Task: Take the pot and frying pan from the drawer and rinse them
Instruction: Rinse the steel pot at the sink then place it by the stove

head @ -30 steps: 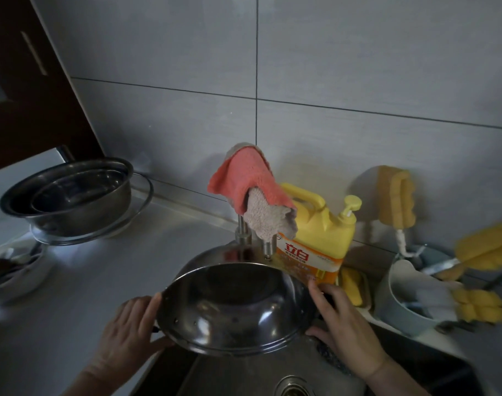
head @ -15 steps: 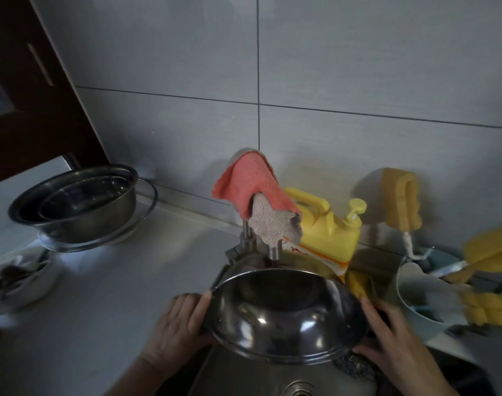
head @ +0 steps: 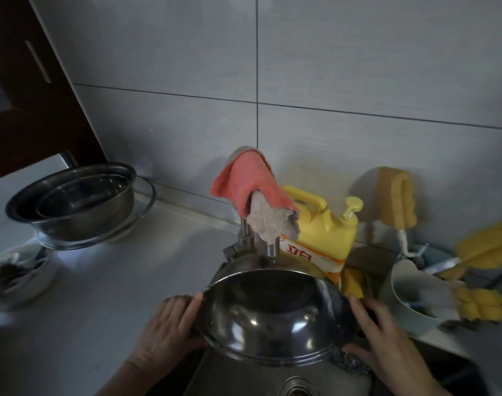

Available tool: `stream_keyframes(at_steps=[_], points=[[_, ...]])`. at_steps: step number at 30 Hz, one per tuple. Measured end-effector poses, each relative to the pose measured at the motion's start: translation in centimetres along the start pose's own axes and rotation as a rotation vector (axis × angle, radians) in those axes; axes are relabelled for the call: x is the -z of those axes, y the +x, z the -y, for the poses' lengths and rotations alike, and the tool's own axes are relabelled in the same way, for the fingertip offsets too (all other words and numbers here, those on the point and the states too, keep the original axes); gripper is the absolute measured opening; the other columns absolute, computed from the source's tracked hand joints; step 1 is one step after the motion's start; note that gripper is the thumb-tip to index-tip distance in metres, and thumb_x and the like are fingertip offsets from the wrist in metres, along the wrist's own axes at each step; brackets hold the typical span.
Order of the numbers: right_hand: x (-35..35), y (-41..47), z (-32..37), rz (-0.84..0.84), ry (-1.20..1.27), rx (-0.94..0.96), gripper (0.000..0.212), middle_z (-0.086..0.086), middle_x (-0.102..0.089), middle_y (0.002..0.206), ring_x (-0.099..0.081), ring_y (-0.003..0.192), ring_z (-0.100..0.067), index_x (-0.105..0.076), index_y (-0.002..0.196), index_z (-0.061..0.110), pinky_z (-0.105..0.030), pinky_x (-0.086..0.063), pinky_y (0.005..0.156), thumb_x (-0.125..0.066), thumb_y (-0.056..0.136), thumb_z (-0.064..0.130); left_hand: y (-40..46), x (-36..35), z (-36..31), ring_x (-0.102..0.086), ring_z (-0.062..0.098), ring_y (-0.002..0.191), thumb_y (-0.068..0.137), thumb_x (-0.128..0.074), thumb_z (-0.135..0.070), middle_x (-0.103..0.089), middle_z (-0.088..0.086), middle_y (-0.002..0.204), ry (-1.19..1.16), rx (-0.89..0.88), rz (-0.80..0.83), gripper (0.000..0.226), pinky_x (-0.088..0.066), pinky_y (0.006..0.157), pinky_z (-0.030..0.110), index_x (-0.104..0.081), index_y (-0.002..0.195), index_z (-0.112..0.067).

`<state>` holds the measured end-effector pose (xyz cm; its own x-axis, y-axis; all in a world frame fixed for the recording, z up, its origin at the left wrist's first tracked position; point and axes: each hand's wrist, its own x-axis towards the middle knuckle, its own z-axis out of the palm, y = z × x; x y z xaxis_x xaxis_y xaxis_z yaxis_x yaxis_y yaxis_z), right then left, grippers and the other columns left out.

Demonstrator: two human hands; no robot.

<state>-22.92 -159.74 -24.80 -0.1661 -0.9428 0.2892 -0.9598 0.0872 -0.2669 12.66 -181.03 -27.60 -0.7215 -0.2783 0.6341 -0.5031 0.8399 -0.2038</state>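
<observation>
A shiny steel pot (head: 275,315) hangs over the sink (head: 272,381), tilted with its opening toward me, right under the faucet spout (head: 272,248). My left hand (head: 170,330) grips its left side and my right hand (head: 384,335) grips its right side. No water stream is visible. The frying pan is not in view.
A pink and beige cloth (head: 255,201) drapes over the faucet. A yellow detergent jug (head: 324,235) stands behind it. Stacked steel bowls (head: 72,201) sit on the counter at left, a white dish (head: 18,275) below them. A white holder with yellow sponges (head: 432,295) stands at right.
Both hands carried the pot rightward to sit under the faucet; since half a second ago it has barely shifted.
</observation>
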Motion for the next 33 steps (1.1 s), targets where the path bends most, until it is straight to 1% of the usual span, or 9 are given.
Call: stream_keyframes(at_steps=[5,12,15,17,21,24,27,30,33], points=[[-1.7,2.6,3.0,-0.063,0.051,0.214,0.144,-0.011,-0.045,0.121,-0.051,0.106,-0.020,-0.006,0.157,0.023,-0.032,-0.057,0.078,-0.098,0.046,0.028,-2.6,2.0,2.6,-0.051,0.034,0.087,0.087,-0.053,-0.058,-0.063,0.024,0.089,0.074,0.079,-0.021,0.077,-0.041,0.079,0.040,-0.038,0.129,0.004],[-2.0,4.1,4.7,-0.051,0.069,0.263,0.139,-0.008,-0.044,0.123,-0.062,0.104,-0.022,-0.005,0.156,0.021,-0.030,-0.058,0.080,-0.096,0.051,0.030,-3.4,3.1,3.8,-0.051,0.036,0.086,0.086,-0.053,-0.062,-0.061,0.024,0.092,0.064,0.137,-0.059,0.083,-0.040,0.082,0.037,-0.033,0.134,0.002],[-1.3,3.3,3.6,-0.047,0.047,0.235,0.141,-0.008,-0.044,0.124,-0.056,0.107,-0.017,-0.005,0.157,0.021,-0.028,-0.056,0.082,-0.095,0.050,0.032,-2.5,2.6,2.8,-0.051,0.035,0.085,0.087,-0.053,-0.060,-0.063,0.024,0.086,0.058,0.113,-0.081,0.079,-0.038,0.088,0.033,-0.034,0.133,0.003],[-0.8,2.3,2.5,-0.043,0.043,0.196,0.144,-0.008,-0.045,0.123,-0.052,0.105,-0.014,-0.005,0.157,0.022,-0.028,-0.056,0.079,-0.097,0.046,0.032,-1.3,2.1,1.8,-0.050,0.034,0.085,0.089,-0.052,-0.057,-0.061,0.023,0.089,0.051,0.074,-0.086,0.075,-0.040,0.081,0.037,-0.035,0.131,0.003],[0.6,0.0,0.2,-0.016,0.042,0.061,0.154,-0.009,-0.046,0.119,-0.066,0.093,-0.022,-0.008,0.157,0.025,-0.026,-0.057,0.063,-0.101,0.034,0.027,0.9,0.6,-0.4,-0.049,0.033,0.088,0.084,-0.056,-0.057,-0.049,0.017,0.105,0.010,-0.019,-0.061,0.081,-0.040,0.080,0.040,-0.031,0.134,0.001],[1.4,-1.7,-1.6,-0.010,0.028,-0.026,0.158,-0.010,-0.047,0.119,-0.063,0.095,-0.022,-0.008,0.156,0.029,-0.028,-0.057,0.057,-0.101,0.029,0.025,2.3,-0.6,-1.8,-0.049,0.032,0.086,0.079,-0.060,-0.057,-0.052,0.018,0.103,-0.020,-0.072,-0.017,0.087,-0.040,0.080,0.041,-0.029,0.138,0.000],[1.9,-2.8,-2.7,0.004,0.009,-0.088,0.162,-0.011,-0.047,0.120,-0.063,0.098,-0.025,-0.008,0.156,0.031,-0.034,-0.058,0.061,-0.102,0.025,0.024,3.3,-1.4,-2.8,-0.049,0.031,0.084,0.078,-0.064,-0.054,-0.059,0.020,0.097,-0.034,-0.096,0.004,0.088,-0.041,0.079,0.041,-0.029,0.138,0.001],[2.1,-3.2,-3.0,0.003,0.014,-0.098,0.162,-0.011,-0.047,0.121,-0.052,0.105,-0.022,-0.007,0.156,0.030,-0.036,-0.058,0.064,-0.102,0.025,0.022,3.7,-1.5,-3.1,-0.048,0.031,0.085,0.080,-0.060,-0.055,-0.052,0.017,0.101,-0.044,-0.115,0.014,0.086,-0.040,0.080,0.039,-0.030,0.138,0.002],[2.0,-2.7,-2.5,0.036,0.017,-0.093,0.162,-0.010,-0.046,0.120,-0.058,0.102,-0.023,-0.007,0.156,0.029,-0.035,-0.059,0.064,-0.102,0.025,0.025,3.1,-1.0,-2.7,-0.049,0.031,0.085,0.080,-0.061,-0.056,-0.053,0.017,0.100,-0.058,-0.104,0.009,0.086,-0.041,0.079,0.039,-0.030,0.137,0.001]])
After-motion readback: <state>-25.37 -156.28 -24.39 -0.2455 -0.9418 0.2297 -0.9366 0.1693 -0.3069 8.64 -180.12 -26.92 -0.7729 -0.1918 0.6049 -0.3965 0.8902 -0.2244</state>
